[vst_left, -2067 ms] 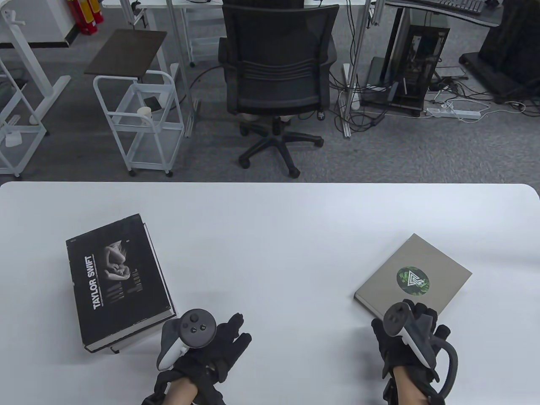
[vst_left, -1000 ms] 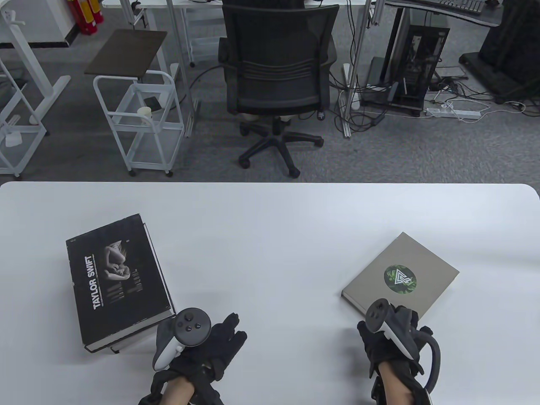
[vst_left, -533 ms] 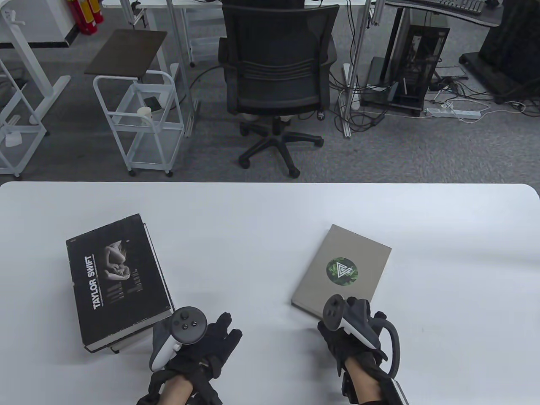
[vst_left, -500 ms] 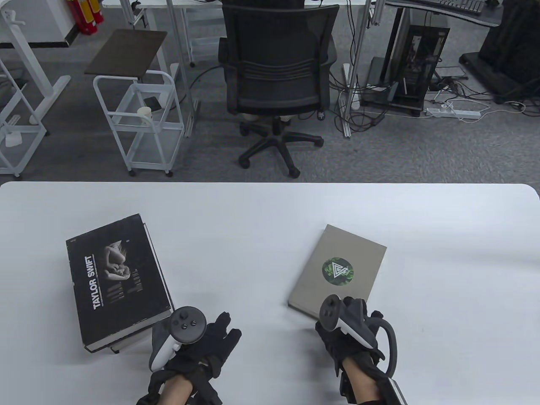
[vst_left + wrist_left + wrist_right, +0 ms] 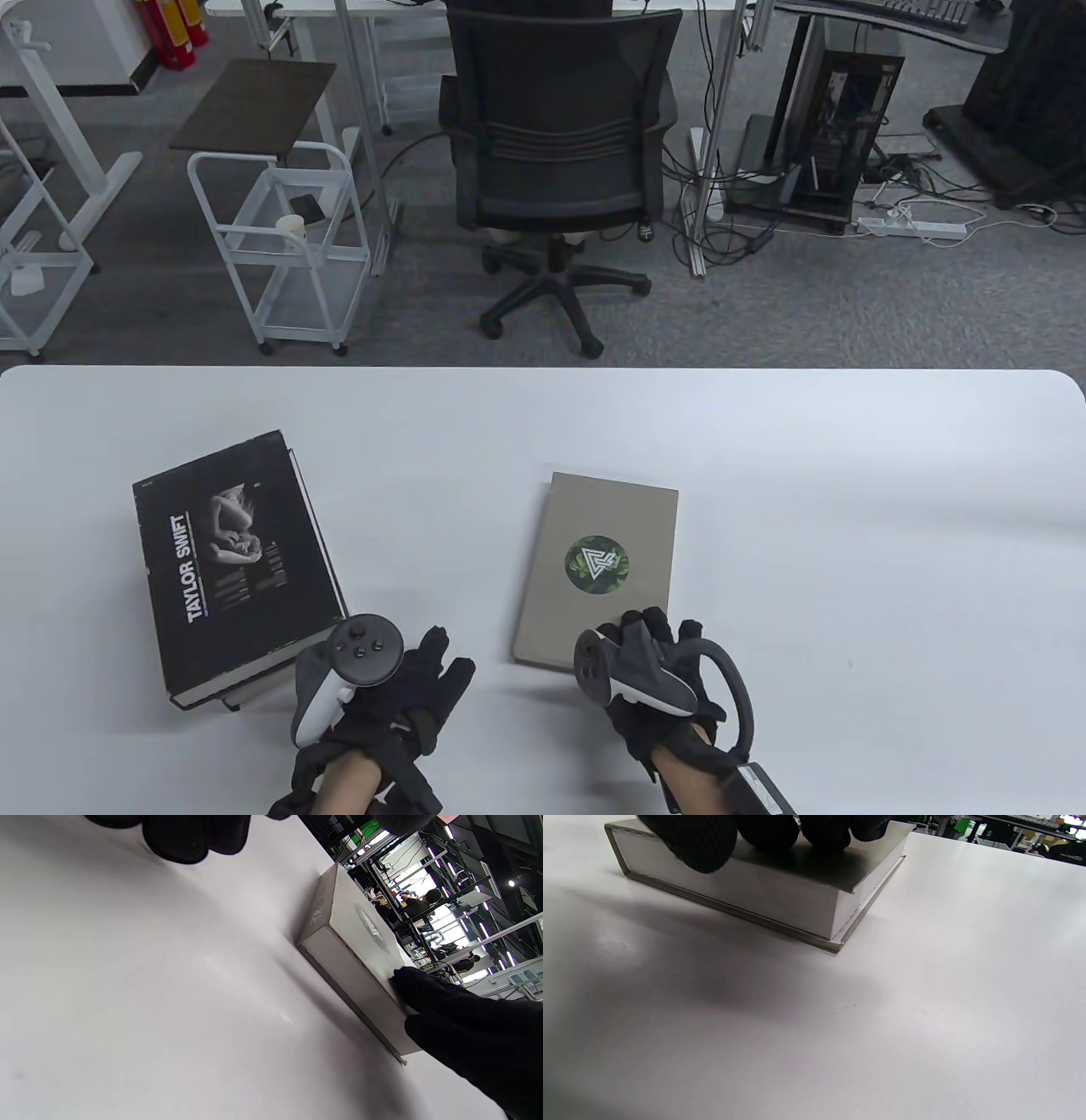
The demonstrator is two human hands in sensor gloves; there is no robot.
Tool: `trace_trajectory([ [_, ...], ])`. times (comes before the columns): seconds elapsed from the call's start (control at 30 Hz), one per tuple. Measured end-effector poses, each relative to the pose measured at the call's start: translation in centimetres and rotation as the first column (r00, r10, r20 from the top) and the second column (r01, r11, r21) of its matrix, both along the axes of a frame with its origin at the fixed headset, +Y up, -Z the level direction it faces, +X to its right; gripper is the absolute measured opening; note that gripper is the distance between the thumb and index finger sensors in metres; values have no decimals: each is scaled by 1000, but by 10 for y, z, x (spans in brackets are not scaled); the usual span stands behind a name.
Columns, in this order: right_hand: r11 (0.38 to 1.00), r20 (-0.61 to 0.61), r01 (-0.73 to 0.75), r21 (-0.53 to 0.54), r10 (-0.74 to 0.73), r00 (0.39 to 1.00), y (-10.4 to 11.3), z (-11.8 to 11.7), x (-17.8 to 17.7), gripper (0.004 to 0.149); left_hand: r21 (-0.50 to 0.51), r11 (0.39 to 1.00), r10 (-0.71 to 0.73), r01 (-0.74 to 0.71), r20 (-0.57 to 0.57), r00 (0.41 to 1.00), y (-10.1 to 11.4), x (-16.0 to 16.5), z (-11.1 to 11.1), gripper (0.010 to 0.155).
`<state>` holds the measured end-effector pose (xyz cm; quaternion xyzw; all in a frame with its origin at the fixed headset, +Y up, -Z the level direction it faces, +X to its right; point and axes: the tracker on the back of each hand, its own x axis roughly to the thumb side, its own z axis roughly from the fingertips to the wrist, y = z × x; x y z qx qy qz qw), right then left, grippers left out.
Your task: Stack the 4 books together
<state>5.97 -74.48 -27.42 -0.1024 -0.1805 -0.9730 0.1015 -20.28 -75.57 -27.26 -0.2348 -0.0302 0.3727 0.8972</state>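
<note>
White table [image 5: 543, 424]: right hand [image 5: 645, 679] presses grey book [image 5: 598, 564].

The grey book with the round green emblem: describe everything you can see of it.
The grey book is a thick hardcover with a plain matte grey-tan cover, a round green leafy emblem bearing a white triangular logo at its centre, and a pale page block between overhanging boards. It lies flat and closed on the white table, near the middle, apart from the black stack. The right hand rests its fingers on the cover's near edge.
</note>
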Motion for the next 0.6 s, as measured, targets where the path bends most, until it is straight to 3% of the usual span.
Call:
trace_trajectory([
  [0.33,995,-172,-91,40,97,980,-1,17,-17,57,-18,1000,-1,1,-16,1000,-1,-3,0,77],
  [0.6,999,-250,-36,24,41,967,0,27,-24,56,-24,1000,-3,2,-21,1000,-1,-4,0,77],
])
